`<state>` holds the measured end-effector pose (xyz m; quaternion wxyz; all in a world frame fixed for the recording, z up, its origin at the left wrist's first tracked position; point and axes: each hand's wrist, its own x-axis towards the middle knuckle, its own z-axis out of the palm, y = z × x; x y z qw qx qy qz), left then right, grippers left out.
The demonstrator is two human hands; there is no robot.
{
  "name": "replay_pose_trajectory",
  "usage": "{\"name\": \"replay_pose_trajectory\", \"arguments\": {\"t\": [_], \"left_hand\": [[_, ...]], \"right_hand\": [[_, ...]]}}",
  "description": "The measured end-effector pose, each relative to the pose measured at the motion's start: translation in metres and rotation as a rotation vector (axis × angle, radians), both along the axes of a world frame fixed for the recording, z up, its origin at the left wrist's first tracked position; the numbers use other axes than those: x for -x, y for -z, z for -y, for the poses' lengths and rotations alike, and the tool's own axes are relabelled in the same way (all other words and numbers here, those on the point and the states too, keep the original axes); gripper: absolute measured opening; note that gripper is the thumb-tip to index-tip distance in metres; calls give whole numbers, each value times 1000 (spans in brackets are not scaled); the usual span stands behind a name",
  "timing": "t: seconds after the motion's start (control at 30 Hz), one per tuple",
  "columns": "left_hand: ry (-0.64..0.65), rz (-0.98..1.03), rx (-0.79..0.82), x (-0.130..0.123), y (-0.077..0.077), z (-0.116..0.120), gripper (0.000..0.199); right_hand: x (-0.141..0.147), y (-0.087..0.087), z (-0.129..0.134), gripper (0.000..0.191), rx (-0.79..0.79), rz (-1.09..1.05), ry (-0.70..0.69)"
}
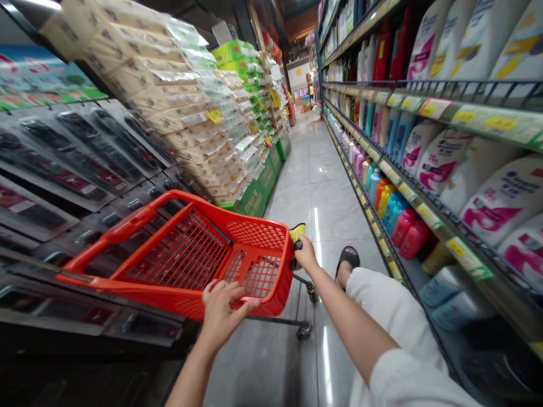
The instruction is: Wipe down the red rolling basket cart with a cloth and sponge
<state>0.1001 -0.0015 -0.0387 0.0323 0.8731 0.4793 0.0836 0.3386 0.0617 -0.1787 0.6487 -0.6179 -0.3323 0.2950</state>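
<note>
Left hand [224, 308] near, palm down, fingers [217, 287] bent, kinda loose, thumb [248, 307] out right. Right hand [305, 254] farther out, curled in grip. Both forearms [345, 314] bare, angled far.

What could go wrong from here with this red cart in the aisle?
The cart's wheels are near the foot in the open black sandal, so a roll that way might catch the toes.

The cart looks close to the hanging packs; swinging its handle could perhaps knock some down.
</note>
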Motion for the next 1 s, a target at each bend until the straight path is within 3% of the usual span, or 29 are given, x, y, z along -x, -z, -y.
{"name": "replay_pose_trajectory", "arguments": {"t": [0.07,0.17,0.27,0.37,0.5,0.6,0.7,0.77,0.87,1.0], "left_hand": [[-15,-5,-13,-3,1,-1,42],[-35,-3,-35,-9,1,-2,43],[-50,0,-70,-15,0,-2,44],[-46,-2,-86,-15,-1,-1,43],[-19,-10,-87,-8,1,2,40],[-3,-13,-95,-4,3,3,38],[-3,-8,-91,-5,4,3,38],[-15,-3,-89,-7,4,2,38],[-33,4,-100,-12,5,0,37],[-30,12,-113,-14,4,-1,38]], "right_hand": [[15,23,8,59,106,4,1],[52,52,38,56,113,26,10],[79,61,72,53,67,29,9],[77,48,82,50,-42,33,-7],[37,11,44,52,-246,24,-4],[12,-10,2,59,-198,-63,12],[7,-18,-17,59,-125,-86,21],[15,-18,-8,50,-150,-31,27],[37,-13,31,37,-241,71,9],[59,-3,73,33,-314,75,-57]]}}
